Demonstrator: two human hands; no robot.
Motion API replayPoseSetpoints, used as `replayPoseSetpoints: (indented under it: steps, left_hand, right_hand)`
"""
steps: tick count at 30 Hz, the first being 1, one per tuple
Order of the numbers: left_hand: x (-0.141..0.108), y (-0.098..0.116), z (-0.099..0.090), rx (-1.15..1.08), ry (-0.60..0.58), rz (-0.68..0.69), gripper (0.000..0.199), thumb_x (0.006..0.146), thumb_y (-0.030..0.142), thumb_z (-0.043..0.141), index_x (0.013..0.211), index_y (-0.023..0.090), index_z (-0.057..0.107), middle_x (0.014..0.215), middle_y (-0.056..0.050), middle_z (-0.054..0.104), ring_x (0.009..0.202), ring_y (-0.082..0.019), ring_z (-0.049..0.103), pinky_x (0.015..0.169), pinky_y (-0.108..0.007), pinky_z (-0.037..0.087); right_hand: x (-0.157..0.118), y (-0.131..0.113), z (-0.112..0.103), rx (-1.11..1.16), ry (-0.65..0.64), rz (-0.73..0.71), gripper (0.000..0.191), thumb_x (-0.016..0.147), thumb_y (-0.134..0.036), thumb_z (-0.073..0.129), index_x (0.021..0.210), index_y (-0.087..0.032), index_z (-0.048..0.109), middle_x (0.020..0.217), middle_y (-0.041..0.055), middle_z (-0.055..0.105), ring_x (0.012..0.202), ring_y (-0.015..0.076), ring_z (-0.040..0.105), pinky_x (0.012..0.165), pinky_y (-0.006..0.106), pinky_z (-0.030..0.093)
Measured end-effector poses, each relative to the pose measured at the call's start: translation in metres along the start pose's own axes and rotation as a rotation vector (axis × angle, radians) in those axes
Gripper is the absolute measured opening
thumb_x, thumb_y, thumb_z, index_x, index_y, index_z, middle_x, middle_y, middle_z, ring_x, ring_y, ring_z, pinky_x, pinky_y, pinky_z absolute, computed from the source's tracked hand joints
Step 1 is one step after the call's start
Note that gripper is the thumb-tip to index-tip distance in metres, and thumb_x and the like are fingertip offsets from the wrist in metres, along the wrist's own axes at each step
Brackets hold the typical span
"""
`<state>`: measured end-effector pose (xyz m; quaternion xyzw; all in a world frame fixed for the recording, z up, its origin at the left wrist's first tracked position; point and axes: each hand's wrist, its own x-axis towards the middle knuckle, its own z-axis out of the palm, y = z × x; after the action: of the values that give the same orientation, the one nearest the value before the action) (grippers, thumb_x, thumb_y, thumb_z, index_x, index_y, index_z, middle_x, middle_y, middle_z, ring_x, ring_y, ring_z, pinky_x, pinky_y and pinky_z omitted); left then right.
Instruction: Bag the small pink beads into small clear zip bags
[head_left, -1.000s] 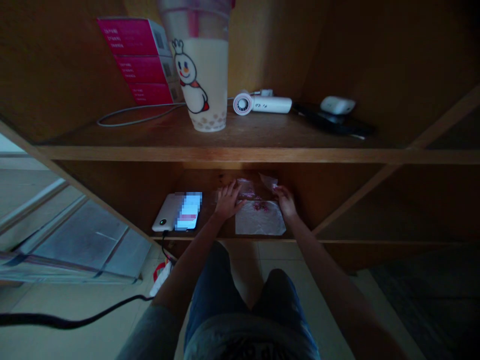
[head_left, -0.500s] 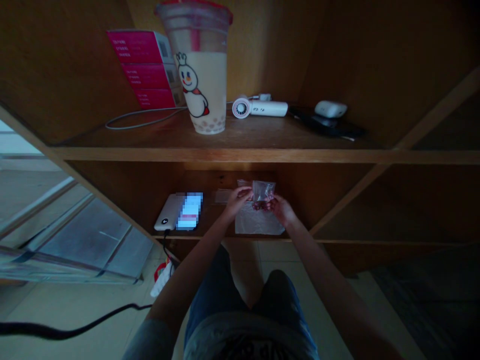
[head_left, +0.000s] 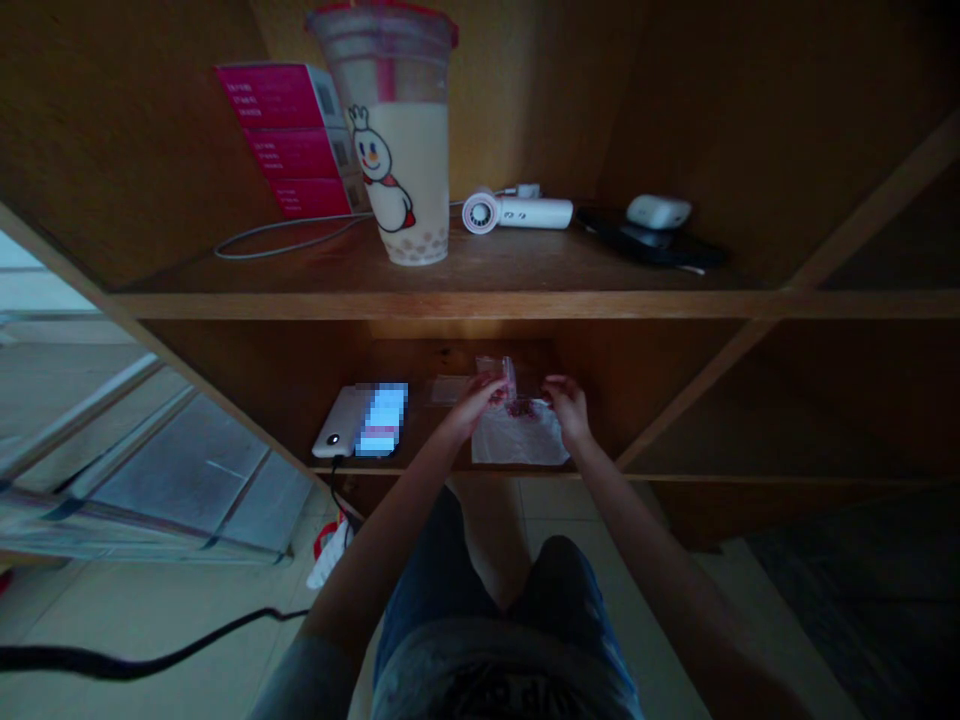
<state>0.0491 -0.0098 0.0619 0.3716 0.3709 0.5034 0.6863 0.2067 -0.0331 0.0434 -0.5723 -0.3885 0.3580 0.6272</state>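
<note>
The left hand (head_left: 480, 395) pinches a clear bag (head_left: 511, 374) — seemingly steadying it near red bits (head_left: 523, 409) at its five o'clock — while the right hand (head_left: 568, 402) curls at three o'clock, its grip impossible to tell.

At the centre of the frame, a small bag (head_left: 510, 374) looks like clear, glossy plastic; below it a whitish sheet (head_left: 519, 442) is thin, faintly creased and translucent. The cabinet (head_left: 480, 305) is brown wood with visible grain and a low sheen. Toward the top left, a see-through cup (head_left: 416, 150) of smooth plastic stands before pink boxes (head_left: 274, 97) of printed card. At upper centre, the fan (head_left: 536, 213) is smooth white plastic. Bottom centre, the trousers (head_left: 420, 570) are blue denim cloth.
</note>
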Motion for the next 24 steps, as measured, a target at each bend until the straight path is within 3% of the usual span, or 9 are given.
replayPoseSetpoints:
  steps: [4,8,18,24]
  left_hand:
    - [0.0,-0.005,0.006,0.001,0.0,0.066,0.016,0.056,0.018,0.071,0.069,0.015,0.062,0.071,-0.001,0.064,0.063,-0.01,0.057,0.06,-0.022,0.042]
    - [0.0,-0.012,0.011,0.057,-0.046,0.139,0.021,0.054,0.021,0.073,0.071,0.015,0.061,0.072,-0.001,0.063,0.062,-0.009,0.055,0.058,-0.021,0.04]
    - [-0.002,-0.015,0.005,0.278,-0.114,0.246,0.017,0.064,0.03,0.068,0.073,0.016,0.066,0.067,-0.001,0.063,0.058,-0.01,0.053,0.058,-0.022,0.04]
    - [-0.004,-0.017,0.012,0.339,-0.122,0.183,0.016,0.069,0.031,0.063,0.07,0.016,0.06,0.063,0.001,0.057,0.056,-0.009,0.05,0.057,-0.021,0.039]
  right_hand:
    - [-0.012,-0.016,0.005,-0.121,-0.243,-0.189,0.024,0.073,-0.04,0.055,0.079,-0.019,0.062,0.076,0.0037,0.065,0.067,0.0147,0.059,0.057,0.024,0.043]
    - [-0.019,-0.023,0.01,-0.165,-0.39,-0.229,0.03,0.077,-0.046,0.053,0.084,-0.019,0.064,0.074,0.0042,0.067,0.063,0.0157,0.06,0.058,0.026,0.045]
    - [-0.016,-0.017,0.003,-0.184,-0.404,-0.23,0.025,0.075,-0.044,0.056,0.078,-0.021,0.067,0.074,0.002,0.067,0.064,0.0142,0.059,0.063,0.026,0.043]
    - [-0.021,-0.028,-0.001,-0.441,-0.357,-0.317,0.027,0.08,-0.041,0.047,0.075,-0.022,0.066,0.069,0.002,0.066,0.062,0.0151,0.059,0.061,0.025,0.04]
